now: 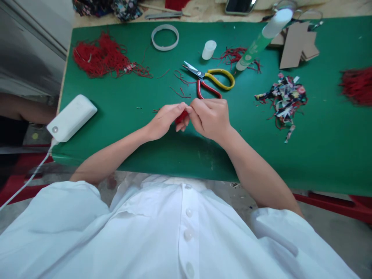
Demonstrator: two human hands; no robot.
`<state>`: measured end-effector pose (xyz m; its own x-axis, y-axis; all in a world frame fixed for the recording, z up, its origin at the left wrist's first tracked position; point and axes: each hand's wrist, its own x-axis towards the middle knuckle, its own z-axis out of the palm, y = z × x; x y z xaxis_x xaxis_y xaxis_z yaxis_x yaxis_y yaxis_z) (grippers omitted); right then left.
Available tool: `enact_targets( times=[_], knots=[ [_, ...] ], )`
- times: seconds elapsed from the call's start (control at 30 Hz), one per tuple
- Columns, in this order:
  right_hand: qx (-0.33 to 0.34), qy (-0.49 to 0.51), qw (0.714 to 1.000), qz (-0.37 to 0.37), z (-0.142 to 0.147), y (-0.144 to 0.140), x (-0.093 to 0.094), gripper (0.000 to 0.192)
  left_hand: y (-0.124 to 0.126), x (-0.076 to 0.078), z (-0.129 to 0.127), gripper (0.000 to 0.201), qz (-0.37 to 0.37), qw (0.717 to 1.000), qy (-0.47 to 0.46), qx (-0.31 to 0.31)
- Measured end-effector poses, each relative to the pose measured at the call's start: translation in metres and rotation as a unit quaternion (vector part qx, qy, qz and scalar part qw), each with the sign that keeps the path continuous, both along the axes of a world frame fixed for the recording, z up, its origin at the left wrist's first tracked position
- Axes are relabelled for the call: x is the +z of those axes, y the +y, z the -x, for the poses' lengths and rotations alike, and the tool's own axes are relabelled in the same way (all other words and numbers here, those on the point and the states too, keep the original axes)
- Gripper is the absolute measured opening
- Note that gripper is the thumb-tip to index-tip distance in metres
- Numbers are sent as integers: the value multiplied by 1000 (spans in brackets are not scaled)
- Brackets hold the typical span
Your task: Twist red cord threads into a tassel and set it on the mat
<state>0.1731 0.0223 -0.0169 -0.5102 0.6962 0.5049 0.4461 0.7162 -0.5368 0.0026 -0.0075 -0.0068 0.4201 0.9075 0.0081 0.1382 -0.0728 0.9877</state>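
1. Above the green mat [122,116], near its front edge: small red bundle [181,116], pinched between both hands.
2. Probably light, soft, limp; best gripped at the bound end.
3. Left hand [165,120]: fingertips pressed together on the bundle.
4. Right hand [210,116]: fingers curled, closed round its other end.
5. Just beyond: scissors [209,79], untouched.

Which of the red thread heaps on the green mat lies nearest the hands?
The small red thread heap beside the green glue tube, just past the scissors; the other heaps lie at the mat's far edges.

Green-covered table [319,155], grey concrete floor [343,232] — red frame [334,203] beneath, even light
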Motion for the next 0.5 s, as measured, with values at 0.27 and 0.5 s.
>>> enact_targets(
  times=[0.27, 0.5],
  knots=[
    [-103, 93, 989, 53, 2, -1, 8, 55, 12, 15, 10, 58, 11, 998, 0, 70],
    [-63, 175, 959, 212, 22, -10, -8, 54, 10, 15, 8, 59, -37, 989, -52, 134]
  ],
)
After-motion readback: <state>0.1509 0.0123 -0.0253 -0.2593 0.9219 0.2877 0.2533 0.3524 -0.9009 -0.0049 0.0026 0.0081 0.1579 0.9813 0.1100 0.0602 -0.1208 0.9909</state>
